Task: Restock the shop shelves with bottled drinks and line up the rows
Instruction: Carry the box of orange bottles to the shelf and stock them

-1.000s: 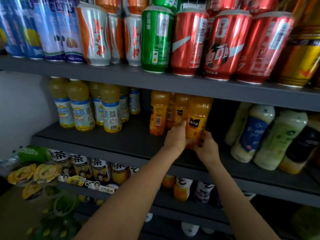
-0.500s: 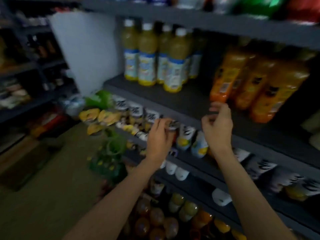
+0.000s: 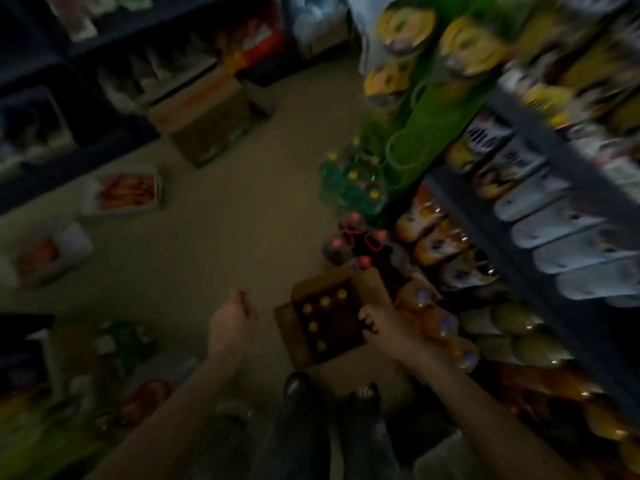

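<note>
Bottles [image 3: 320,322] still sitting in the floor box [image 3: 287,327], so plenty left to shelve; left hand [image 3: 230,318] loosely curled, empty, right hand [image 3: 379,323] too blurry to call.

Both forearms bare, no sleeves visible. Dark trousers [image 3: 301,441] at lower centre of frame. Dark shoes [image 3: 294,384], detail blurred.

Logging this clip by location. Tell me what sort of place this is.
Most likely a small shop aisle, though the frame is blurred. Stocked shelves of bottles run along the right, an open cardboard box of yellow-capped bottles sits on the floor, and more boxed goods stand across the aisle.
</note>
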Demonstrator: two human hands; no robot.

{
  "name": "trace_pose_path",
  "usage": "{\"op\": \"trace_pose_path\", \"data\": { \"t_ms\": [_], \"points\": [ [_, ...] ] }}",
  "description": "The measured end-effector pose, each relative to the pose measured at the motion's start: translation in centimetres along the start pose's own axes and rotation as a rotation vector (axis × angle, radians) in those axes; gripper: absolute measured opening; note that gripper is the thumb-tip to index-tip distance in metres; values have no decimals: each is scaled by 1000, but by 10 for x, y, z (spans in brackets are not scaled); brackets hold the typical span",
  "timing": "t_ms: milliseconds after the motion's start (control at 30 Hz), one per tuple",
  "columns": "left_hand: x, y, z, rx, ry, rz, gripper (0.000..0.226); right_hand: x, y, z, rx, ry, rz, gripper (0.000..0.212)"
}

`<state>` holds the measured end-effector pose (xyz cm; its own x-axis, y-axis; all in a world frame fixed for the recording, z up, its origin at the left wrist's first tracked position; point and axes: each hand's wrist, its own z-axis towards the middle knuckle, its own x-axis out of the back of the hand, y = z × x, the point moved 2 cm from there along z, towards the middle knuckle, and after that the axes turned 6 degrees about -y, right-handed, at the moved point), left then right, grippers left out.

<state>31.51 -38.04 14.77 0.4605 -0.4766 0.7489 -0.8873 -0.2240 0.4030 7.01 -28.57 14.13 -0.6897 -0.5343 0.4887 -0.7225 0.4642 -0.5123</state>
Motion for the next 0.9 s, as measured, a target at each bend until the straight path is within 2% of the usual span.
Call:
{"op": "trace_pose_path", "data": {
  "t_ms": [133,233,433,600,733,833,900],
  "points": [
    [-69,-31,46,-120,-199,30,27,-64,41,79,-53,-68,126,18],
    [-125,-46,69,-244,-303,-16,28,-110,74,133,-167,-63,215,27],
    [-191,-84,131,-371,-253,0,27,-197,108,254,-105,-76,35,37],
    [-210,-100,161,-473,-165,-79,23,-248,128,325,-140,12,-177,50],
    [-206,-107,163,-493,-88,-53,21,-261,134,343,-116,44,-232,41],
    [-200,-105,156,-522,-106,19,22,-239,122,327,-138,78,-138,30],
    [-200,-96,151,-552,-171,44,32,-207,108,303,-108,96,-58,21]
  ]
}}
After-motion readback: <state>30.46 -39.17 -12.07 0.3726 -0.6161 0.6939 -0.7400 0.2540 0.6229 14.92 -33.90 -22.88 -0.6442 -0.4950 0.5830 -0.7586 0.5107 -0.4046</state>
